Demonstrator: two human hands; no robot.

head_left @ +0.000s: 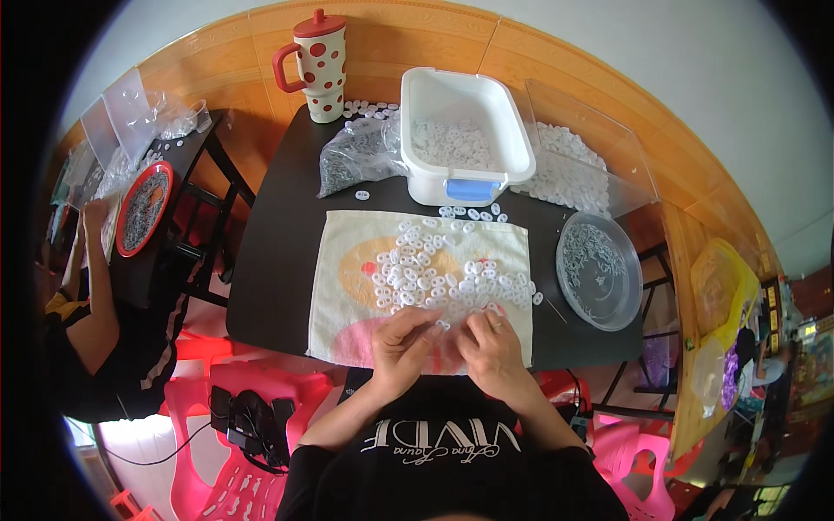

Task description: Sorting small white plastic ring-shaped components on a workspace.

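Observation:
My left hand [402, 349] is closed in a pinch near the front edge of a printed towel [334, 300]. A small white plastic piece [444, 325] shows at its fingertips. Close beside it, my right hand [493, 352] also has its fingers pressed together; what they hold is too small to make out. Just beyond both hands, a loose pile of small white oval plastic pieces [407, 273] with dark spots or holes spreads over the towel. A thin needle-like rod [555, 309] lies right of the towel.
A white tub [415, 178] of white pieces stands behind the towel, beside a bag of grey parts [360, 152] and a spotted tumbler [322, 69]. At right are a clear dish [621, 300] of grey parts and a clear box [630, 165]. Another person's arm [97, 295] is at left.

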